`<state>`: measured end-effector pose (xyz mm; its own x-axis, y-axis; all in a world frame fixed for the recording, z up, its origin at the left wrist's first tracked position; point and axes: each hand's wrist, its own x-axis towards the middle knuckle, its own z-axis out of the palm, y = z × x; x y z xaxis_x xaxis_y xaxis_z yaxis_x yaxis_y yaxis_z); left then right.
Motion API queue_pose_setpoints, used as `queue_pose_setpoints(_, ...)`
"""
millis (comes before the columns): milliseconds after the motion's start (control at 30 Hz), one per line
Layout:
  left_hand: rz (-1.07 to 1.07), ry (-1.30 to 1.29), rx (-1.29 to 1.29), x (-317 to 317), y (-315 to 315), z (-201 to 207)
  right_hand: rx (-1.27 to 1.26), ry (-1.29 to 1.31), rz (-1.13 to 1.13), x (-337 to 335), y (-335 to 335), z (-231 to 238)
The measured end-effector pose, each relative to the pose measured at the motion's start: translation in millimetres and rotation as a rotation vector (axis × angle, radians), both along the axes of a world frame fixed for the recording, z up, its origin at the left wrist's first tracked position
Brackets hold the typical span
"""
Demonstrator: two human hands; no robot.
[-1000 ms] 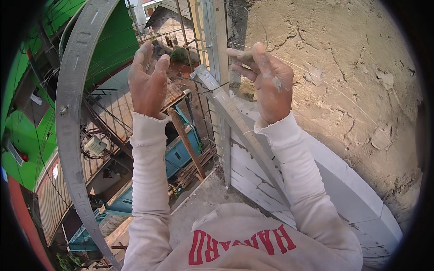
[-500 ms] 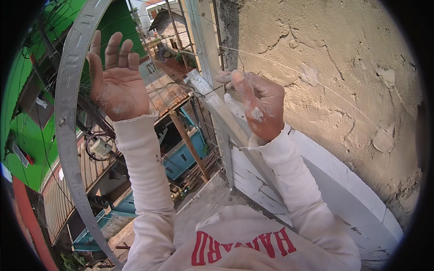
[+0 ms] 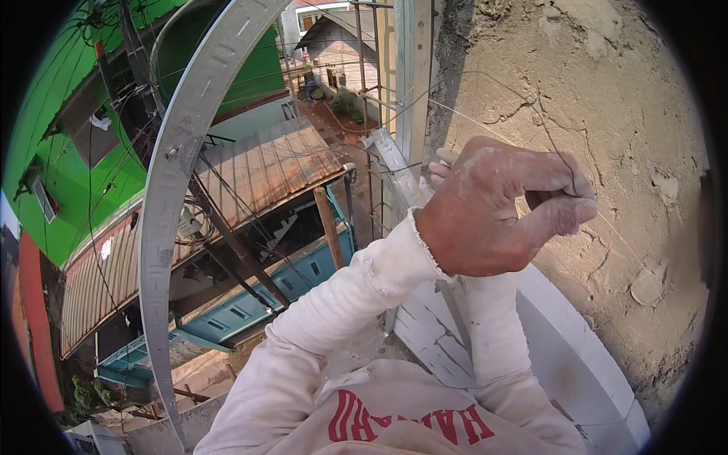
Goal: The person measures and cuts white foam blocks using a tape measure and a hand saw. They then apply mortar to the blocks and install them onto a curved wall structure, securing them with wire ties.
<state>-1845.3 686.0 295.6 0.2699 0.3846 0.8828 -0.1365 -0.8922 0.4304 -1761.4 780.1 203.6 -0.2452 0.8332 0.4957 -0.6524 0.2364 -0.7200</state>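
My left hand (image 3: 497,205) is crossed over in front of my right. Its thumb and forefinger pinch the end of a thin dark wire (image 3: 547,125), which arches up and back to the left in front of the rough wall. My right hand (image 3: 441,168) is mostly hidden behind the left; only a few fingertips show, beside the upper end of a whitish slanting bar (image 3: 396,168). What it holds, if anything, is hidden. Both hands are smeared with pale dust. Just above the bar's end rises an upright metal post (image 3: 413,76).
A cracked plaster wall (image 3: 644,144) fills the right side, with a pale string (image 3: 478,123) stretched across it. White blocks (image 3: 580,334) lie below. A curved slotted metal band (image 3: 155,220) arcs along the left. Far beneath are a rusty roof (image 3: 265,163), cables and a green building (image 3: 45,189).
My left hand has swung right from open air, crossed over my right hand and closed on the wire's end. The view has shifted, so the surroundings sit further right.
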Motion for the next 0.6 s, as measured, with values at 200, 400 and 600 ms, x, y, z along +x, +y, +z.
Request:
queue_pose_setpoints(200,0.178,0.523,0.243,75,-21,-65,0.017,0.115,-0.055,-38,-21,-5)
queue_pose_setpoints(400,0.158,0.271,0.0,-72,-56,-18,0.155,-0.01,-0.241,-26,-34,30)
queue_pose_setpoints(600,0.716,-0.166,-0.209,-178,-6,-24,0.136,0.027,-0.158,-38,-42,54)
